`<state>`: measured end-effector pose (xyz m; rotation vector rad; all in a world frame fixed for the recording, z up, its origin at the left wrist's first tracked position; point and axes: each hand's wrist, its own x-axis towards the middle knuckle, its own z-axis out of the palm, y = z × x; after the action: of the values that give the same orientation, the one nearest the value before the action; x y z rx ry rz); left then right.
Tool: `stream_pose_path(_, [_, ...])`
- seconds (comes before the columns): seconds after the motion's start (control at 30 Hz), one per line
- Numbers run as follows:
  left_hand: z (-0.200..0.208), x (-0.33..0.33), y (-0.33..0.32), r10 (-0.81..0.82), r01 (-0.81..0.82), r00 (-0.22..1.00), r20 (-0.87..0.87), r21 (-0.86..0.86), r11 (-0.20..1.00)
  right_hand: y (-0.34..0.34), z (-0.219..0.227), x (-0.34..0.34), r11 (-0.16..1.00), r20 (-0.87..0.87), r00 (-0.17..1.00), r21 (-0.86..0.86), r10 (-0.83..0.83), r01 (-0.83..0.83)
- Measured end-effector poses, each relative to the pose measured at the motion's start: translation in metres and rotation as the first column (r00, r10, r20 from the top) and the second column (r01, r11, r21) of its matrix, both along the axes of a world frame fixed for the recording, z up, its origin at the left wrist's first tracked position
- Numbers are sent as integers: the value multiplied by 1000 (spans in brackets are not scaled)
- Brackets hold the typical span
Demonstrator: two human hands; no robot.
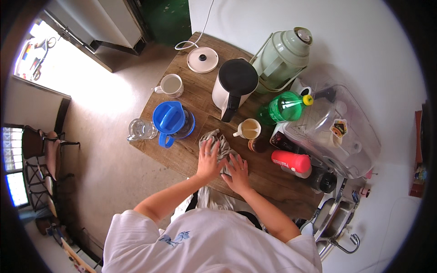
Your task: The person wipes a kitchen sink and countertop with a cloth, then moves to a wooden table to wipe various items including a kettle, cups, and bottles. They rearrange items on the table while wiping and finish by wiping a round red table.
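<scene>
A crumpled grey-beige cloth point(222, 144) lies on the wooden table near its front edge. My left hand point(209, 163) rests on the cloth's left part, fingers stretched forward and apart. Beside it, my right hand point(237, 175) is spread over the cloth's lower right part and the table. Both hands are open, and their palms hide some of the cloth. Just beyond the cloth stand a white cup point(249, 129) and a small dark jar point(256, 145). Left of it is a glass pitcher point(184, 129) with a blue lid and handle.
A glass mug point(142, 129) sits close to the table's left edge, with a white mug point(171, 85) behind. Farther back are an electric kettle point(234, 84), its base point(202, 60) and a green thermos point(282, 57). Rightward stand a green bottle point(287, 108), red-capped bottle point(291, 160) and clear-covered rack point(327, 127).
</scene>
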<state>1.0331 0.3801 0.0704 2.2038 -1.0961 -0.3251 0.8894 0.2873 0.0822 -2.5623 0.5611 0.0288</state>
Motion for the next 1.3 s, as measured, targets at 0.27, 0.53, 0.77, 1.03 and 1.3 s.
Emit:
stream_pose_path(0.27, [-82, 60, -51, 88, -89, 983, 162, 3, 996, 2, -88, 77, 965, 41, 986, -201, -164, 169])
stream_pose_path(0.53, [-86, 43, -36, -71, 36, 961, 267, 134, 990, 7, -90, 42, 971, 67, 995, -220, -78, 91])
stream_pose_path(0.77, [-61, -97, 10, -240, 207, 964, 110, 250, 946, 30, -78, -112, 993, -92, 996, -114, -2, -9])
stream_pose_path(1.03, [-65, -103, 23, -398, 369, 907, 138, 197, 908, 21, -77, -146, 992, -81, 996, -116, 42, -51])
stream_pose_path(1.3, [-62, -26, 115, -167, 116, 962, 215, 231, 966, 69, -84, -36, 950, -109, 946, -22, 306, -310])
